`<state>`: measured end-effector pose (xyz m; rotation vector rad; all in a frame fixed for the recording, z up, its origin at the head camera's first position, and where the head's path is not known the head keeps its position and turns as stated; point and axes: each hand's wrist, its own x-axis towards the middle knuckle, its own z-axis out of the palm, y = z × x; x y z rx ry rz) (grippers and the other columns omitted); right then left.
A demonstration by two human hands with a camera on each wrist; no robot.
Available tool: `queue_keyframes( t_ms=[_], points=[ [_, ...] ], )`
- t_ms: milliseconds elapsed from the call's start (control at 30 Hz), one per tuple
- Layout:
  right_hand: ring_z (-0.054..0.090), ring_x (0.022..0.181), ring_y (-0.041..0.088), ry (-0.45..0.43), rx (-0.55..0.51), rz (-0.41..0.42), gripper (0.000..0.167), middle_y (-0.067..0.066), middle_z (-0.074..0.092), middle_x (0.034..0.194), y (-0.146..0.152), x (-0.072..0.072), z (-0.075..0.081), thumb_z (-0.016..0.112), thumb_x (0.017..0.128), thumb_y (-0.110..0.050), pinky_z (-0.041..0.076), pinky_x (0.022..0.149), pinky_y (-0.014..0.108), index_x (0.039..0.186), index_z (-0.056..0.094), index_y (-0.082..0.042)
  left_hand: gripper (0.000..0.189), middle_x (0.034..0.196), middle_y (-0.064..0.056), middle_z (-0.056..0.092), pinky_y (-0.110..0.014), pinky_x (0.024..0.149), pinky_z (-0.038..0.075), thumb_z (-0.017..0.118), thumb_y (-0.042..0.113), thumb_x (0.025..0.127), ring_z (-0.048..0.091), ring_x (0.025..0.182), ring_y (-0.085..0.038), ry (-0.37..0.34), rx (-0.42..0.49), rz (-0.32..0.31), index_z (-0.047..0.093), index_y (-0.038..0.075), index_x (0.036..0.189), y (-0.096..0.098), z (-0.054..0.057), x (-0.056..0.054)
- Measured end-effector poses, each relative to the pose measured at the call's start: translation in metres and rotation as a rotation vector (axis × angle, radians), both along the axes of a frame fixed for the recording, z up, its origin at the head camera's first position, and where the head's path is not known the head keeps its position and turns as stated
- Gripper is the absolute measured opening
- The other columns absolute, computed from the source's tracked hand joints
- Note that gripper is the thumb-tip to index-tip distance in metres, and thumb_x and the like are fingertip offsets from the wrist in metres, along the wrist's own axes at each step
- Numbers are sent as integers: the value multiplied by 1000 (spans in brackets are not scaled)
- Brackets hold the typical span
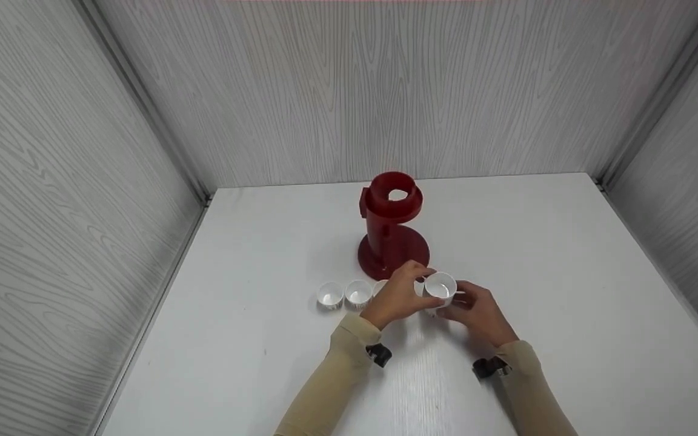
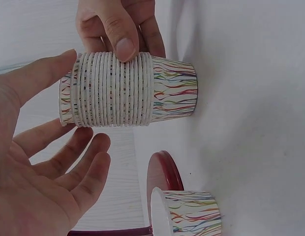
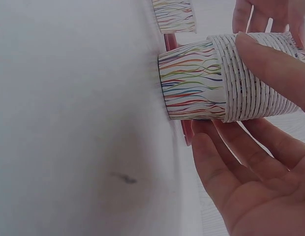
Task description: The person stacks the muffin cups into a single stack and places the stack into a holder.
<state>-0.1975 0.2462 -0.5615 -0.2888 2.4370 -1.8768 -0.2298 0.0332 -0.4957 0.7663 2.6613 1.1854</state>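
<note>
Looking down, we saw the left hand [image 1: 398, 295] pinching the top cup [image 1: 446, 298] and the right hand [image 1: 479, 313] gripping the side of the upright stack [image 2: 113, 93], which was right of the row of cups [image 1: 359, 304], near the red stand [image 1: 379, 237].

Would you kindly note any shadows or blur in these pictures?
Head view: soft shadow beside the right hand, on the white table; left wrist view: cup stack fairly crisp; right wrist view: dark mark on the table looks blurred, with diffuse shadow around it.
</note>
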Motion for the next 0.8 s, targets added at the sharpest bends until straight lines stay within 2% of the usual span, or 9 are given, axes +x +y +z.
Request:
queue_keyframes(
  t_ms=[233, 467, 667, 800],
  points=[
    [67, 124, 36, -1, 17, -14, 60, 16, 65, 139, 1, 0, 1, 87, 83, -13, 61, 92, 29, 138, 63, -8, 65, 124, -5, 62, -31, 100, 52, 87, 37, 83, 61, 121, -25, -48, 3, 16, 66, 11, 139, 1, -2, -1],
    [65, 126, 34, -29, 10, -1, 61, 12, 64, 140, 3, 0, 1, 87, 84, -22, 61, 93, 28, 139, 62, -12, 69, 128, -6, 63, -28, 95, 54, 84, 37, 86, 61, 121, -25, -86, -44, 13, 60, 11, 145, 0, -1, 0],
    [65, 126, 34, -10, -9, 5, 59, 13, 64, 139, 3, 1, -1, 87, 84, -18, 60, 94, 27, 138, 63, -11, 81, 140, -7, 61, -30, 100, 54, 83, 38, 87, 62, 124, -23, -39, -85, -34, 48, 11, 155, -6, 2, 3],
    [66, 125, 33, 2, 11, 5, 60, 12, 65, 138, 3, 0, -1, 87, 84, -21, 60, 96, 30, 138, 63, -13, 76, 141, -10, 61, -34, 105, 53, 82, 37, 88, 61, 125, -25, -15, -84, -36, 51, 10, 152, -19, 5, 3]
  ],
)
